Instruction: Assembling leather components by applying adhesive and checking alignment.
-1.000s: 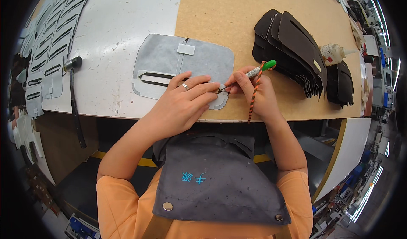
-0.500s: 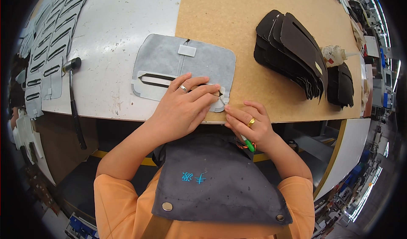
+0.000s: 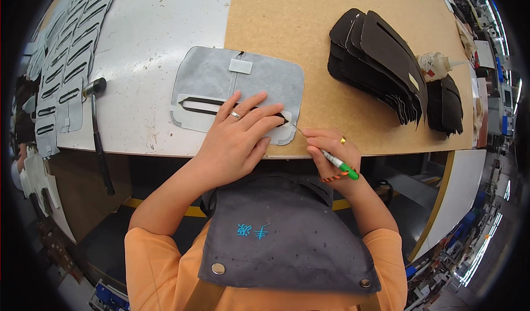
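A grey flat panel [image 3: 265,76] with rounded corners lies near the table's front edge. It has a small pale patch [image 3: 240,66] near its top and a long dark-edged slot [image 3: 201,105] across its lower part. My left hand [image 3: 237,129] rests on the panel with its fingers stretched out, covering part of the slot. Just right of the panel, my right hand [image 3: 334,151] grips a slim pen-like tool [image 3: 343,166] with a white and green barrel. Its thin tip comes close to the panel's lower right edge; whether it touches, I cannot tell. An orange-black cord hangs round the barrel.
A hammer [image 3: 96,129] lies at the left, its handle jutting over the front edge. Rows of similar grey slotted pieces [image 3: 74,68] overlap behind it. Stacks of dark brown panels [image 3: 381,51] stand at the right, beside a whitish bottle [image 3: 434,66] and a smaller dark stack [image 3: 444,105].
My right hand has drawn back to the right from the panel's lower right corner, and the tool's barrel now shows more. My left hand stays almost in place on the panel.
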Action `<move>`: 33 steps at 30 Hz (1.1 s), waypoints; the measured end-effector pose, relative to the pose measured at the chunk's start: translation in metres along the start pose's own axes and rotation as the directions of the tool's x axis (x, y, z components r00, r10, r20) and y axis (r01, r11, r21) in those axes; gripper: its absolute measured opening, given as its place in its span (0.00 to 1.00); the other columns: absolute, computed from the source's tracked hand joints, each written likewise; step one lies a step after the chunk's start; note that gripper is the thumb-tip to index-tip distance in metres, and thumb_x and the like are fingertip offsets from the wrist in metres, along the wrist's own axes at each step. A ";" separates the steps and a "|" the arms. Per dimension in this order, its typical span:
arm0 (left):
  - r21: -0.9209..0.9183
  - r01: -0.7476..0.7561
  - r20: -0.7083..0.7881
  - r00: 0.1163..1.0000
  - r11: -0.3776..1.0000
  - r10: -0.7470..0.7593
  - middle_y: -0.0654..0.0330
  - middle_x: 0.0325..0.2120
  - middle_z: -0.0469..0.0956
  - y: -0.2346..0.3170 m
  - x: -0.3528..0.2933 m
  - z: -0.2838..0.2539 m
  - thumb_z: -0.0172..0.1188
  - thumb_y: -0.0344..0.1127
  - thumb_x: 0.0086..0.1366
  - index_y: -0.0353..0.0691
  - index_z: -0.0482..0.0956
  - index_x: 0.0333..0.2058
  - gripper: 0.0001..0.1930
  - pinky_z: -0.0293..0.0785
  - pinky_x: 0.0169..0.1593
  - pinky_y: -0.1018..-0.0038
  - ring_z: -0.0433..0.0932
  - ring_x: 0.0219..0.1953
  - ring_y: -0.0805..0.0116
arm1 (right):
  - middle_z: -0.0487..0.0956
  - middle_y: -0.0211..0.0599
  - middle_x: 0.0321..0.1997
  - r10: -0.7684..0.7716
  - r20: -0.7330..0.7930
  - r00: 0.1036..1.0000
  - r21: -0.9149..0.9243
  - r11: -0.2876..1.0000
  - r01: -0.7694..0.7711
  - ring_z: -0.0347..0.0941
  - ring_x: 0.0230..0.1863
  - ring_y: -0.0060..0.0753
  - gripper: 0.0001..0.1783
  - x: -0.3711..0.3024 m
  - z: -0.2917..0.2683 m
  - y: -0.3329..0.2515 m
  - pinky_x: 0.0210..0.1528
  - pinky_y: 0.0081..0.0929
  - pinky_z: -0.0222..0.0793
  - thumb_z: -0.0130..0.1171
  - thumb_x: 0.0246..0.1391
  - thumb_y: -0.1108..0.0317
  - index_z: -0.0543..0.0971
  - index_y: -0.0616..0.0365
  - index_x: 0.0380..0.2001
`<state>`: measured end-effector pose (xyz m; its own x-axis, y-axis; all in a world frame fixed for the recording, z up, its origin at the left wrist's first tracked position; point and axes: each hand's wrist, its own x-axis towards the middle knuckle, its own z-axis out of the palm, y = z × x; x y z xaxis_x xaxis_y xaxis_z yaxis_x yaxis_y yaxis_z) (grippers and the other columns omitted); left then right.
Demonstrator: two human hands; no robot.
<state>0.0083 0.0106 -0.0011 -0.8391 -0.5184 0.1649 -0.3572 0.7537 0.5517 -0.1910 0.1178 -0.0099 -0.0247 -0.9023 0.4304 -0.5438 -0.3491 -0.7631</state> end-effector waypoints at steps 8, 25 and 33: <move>0.040 -0.028 0.036 0.999 0.999 0.027 0.64 0.53 0.69 0.004 -0.003 -0.001 0.56 0.27 0.55 0.46 0.76 0.41 0.13 0.47 0.64 0.55 0.61 0.60 0.59 | 0.79 0.42 0.38 -0.039 0.029 0.999 -0.111 0.993 0.042 0.76 0.31 0.39 0.08 -0.001 0.005 -0.003 0.32 0.26 0.71 0.62 0.44 0.80 0.76 0.62 0.31; 0.080 -0.040 0.012 0.999 0.996 0.039 0.62 0.54 0.68 0.003 -0.005 0.006 0.56 0.28 0.53 0.42 0.72 0.49 0.21 0.50 0.64 0.57 0.62 0.60 0.60 | 0.80 0.43 0.37 0.008 0.088 0.996 -0.116 0.993 0.002 0.77 0.35 0.38 0.06 0.017 0.010 -0.009 0.37 0.26 0.73 0.61 0.48 0.78 0.76 0.63 0.31; 0.122 -0.041 0.008 0.999 0.992 0.040 0.62 0.54 0.69 0.004 -0.005 0.008 0.57 0.29 0.51 0.43 0.74 0.47 0.21 0.50 0.64 0.57 0.62 0.59 0.60 | 0.79 0.41 0.32 0.114 0.029 0.993 -0.005 0.994 -0.113 0.77 0.31 0.30 0.05 0.025 0.009 -0.001 0.31 0.23 0.72 0.61 0.48 0.79 0.76 0.62 0.30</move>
<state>0.0073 0.0198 -0.0062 -0.8559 -0.4844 0.1809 -0.3697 0.8179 0.4410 -0.1836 0.0933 -0.0020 -0.0620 -0.9430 0.3268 -0.5417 -0.2432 -0.8046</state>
